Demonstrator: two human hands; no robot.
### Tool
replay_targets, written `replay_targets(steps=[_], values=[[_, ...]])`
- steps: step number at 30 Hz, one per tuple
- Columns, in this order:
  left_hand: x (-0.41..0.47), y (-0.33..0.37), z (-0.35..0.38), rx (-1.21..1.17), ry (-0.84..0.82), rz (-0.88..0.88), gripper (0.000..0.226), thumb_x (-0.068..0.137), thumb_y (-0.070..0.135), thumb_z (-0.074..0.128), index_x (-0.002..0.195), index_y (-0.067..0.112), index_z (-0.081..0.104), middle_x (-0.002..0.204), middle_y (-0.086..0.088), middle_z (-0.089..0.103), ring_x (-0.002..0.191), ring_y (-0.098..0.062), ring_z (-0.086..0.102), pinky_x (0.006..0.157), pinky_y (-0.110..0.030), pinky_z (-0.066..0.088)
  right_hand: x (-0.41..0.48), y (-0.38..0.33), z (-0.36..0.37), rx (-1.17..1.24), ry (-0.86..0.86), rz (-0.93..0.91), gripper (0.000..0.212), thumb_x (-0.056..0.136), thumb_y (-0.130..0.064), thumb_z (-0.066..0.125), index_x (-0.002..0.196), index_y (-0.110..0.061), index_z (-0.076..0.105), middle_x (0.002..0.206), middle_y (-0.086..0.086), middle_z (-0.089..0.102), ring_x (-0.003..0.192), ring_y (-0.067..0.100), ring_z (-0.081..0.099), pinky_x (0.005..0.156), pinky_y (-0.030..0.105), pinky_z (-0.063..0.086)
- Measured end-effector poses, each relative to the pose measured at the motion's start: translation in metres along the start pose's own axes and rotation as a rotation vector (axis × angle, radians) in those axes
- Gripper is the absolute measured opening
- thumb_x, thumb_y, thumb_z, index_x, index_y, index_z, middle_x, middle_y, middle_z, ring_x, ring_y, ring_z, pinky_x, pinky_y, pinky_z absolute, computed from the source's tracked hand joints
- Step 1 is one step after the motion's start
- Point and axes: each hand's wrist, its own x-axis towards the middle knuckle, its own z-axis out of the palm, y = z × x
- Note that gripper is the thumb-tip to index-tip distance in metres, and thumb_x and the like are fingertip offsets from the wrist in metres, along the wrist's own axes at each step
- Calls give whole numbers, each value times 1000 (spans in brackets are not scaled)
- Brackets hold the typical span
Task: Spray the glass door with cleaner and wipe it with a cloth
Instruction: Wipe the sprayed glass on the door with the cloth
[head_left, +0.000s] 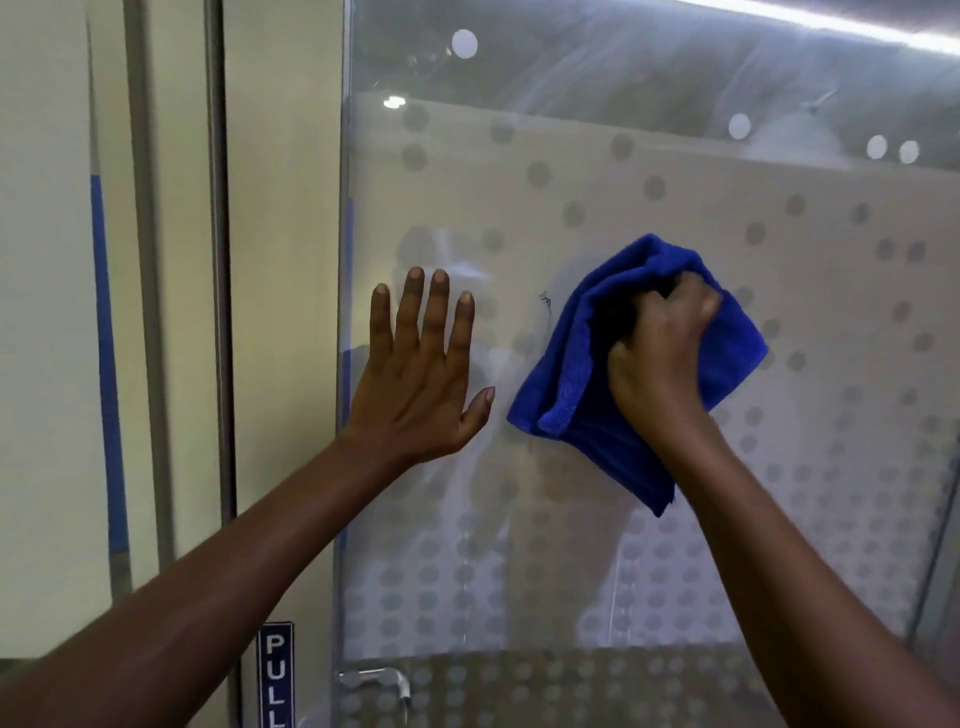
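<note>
The glass door (623, 171) fills the right two thirds of the view, frosted with grey dots and showing faint reflections. My right hand (660, 353) is clenched on a bunched blue cloth (576, 364) and presses it against the glass at mid height. My left hand (421, 369) lies flat on the glass near the door's left edge, fingers spread and pointing up, holding nothing. No spray bottle is in view.
A blue PULL sign (276, 675) is fixed by the door's left edge, with a metal handle fitting (376, 680) just right of it. Left of the door stand cream panels with a grey frame post (221, 260) and a blue stripe (106, 338).
</note>
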Motion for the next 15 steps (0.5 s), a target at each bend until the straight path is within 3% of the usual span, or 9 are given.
replay_targets(steps=[3,6,11,15], values=[[0,0,-1,9,-22,1,84,90,54,35,150,-1,11,156,-30,12,145,-47,7,115,-65,10,-1,-2,21,-199,-5,-82,35,86,-19,53,119,-7,46,131,27,40,122,45,35,108,63,23],[0,-1,-2,-25,-3,12,82,91,53,33,149,-1,13,156,-29,14,145,-45,8,115,-64,10,5,-5,32,-293,-38,-160,46,91,-39,42,135,-26,41,154,22,22,140,46,17,114,66,4],[-1,-5,-4,-187,90,3,84,93,62,16,148,-2,18,154,-31,19,145,-42,13,118,-57,9,-5,-19,51,-472,-91,-369,64,92,-58,30,150,-33,20,161,19,9,146,46,3,112,70,5],[-2,-6,-8,-303,99,-20,91,92,66,7,146,-5,23,154,-30,21,145,-42,15,118,-56,11,-35,-14,62,-465,-120,-506,65,93,-60,31,151,-32,21,160,20,10,146,46,3,111,71,4]])
